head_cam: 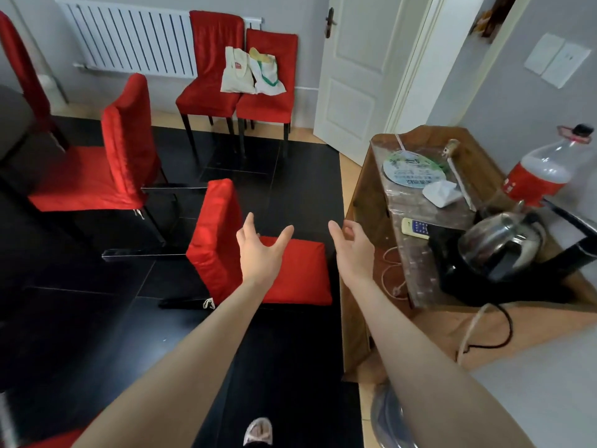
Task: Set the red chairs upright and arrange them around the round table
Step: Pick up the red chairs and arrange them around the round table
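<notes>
Head view: a red chair (213,240) lies tipped on its back on the dark floor (80,318), legs pointing left, just beside a wooden cabinet (355,318). The left hand (258,250) and right hand (352,250) reach toward it, apart, fingers spread, holding nothing. Righting this chair seems the step in hand. Next, both hands would need to grip the backrest, lift it, then carry the chair toward the dark table (13,124) at far left.
</notes>
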`<action>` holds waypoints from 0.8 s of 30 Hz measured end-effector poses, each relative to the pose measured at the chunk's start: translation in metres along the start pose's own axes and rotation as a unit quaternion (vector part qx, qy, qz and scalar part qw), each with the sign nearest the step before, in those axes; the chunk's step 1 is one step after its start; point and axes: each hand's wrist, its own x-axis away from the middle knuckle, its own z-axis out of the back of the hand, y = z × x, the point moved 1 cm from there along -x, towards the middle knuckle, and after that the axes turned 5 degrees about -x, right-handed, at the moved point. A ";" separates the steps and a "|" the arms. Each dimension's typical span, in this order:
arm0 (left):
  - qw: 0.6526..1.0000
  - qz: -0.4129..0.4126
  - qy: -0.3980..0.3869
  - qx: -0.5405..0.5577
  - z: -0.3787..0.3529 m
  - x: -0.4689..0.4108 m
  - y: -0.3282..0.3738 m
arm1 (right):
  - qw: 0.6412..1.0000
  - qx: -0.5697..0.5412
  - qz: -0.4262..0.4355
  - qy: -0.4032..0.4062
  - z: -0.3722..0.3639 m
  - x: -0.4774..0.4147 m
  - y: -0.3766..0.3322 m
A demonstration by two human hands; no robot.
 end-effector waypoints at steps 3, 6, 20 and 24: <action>1.000 0.014 0.000 -0.003 -0.027 -0.040 -0.007 | 1.000 0.008 -0.006 -0.008 -0.015 -0.046 0.011; 1.000 0.027 -0.005 -0.010 -0.053 -0.082 -0.018 | 1.000 0.018 -0.016 -0.016 -0.034 -0.092 0.023; 0.989 0.123 -0.057 -0.057 -0.170 -0.303 -0.097 | 0.985 0.070 -0.141 -0.064 -0.143 -0.303 0.112; 0.982 0.155 -0.081 -0.072 -0.204 -0.335 -0.133 | 0.980 0.057 -0.181 -0.066 -0.163 -0.337 0.157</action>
